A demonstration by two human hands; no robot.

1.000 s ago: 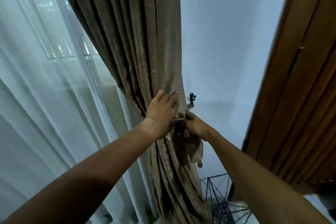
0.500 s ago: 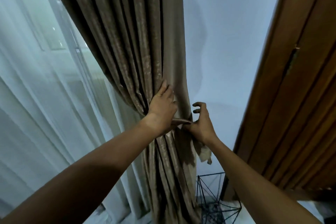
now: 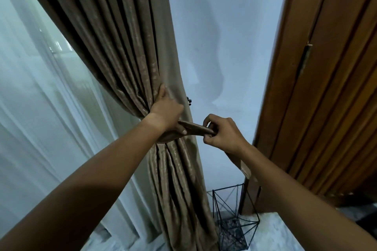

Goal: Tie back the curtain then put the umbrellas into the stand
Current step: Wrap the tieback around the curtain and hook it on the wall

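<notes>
Where the brown pleated curtain [image 3: 122,51] narrows to a gathered waist beside the pale wall [image 3: 224,36], a matching fabric tieback [image 3: 195,127] wraps round it and runs out rightward as a taut band. Left hand [image 3: 166,113]: pressed against the gathered folds at the waist, fingers closed round the bunched cloth, thumb lying under the band. Right hand [image 3: 223,133]: to the right of the curtain, clear of the wall, fingers pinched together on the free end of the tieback; a further strip of the same fabric hangs below the right wrist. Small dark wall hook [image 3: 189,101]: just right of the curtain edge, above the band, partly hidden by the fabric. Black wire umbrella stand [image 3: 232,218]: geometric frame, upright on the marbled floor [image 3: 275,234] at the foot of the curtain, near the corner. Sheer white curtain [image 3: 40,118]: hanging to the left, behind the brown one, over the window. Wooden door [image 3: 330,87]: slatted panels, filling the right side.
</notes>
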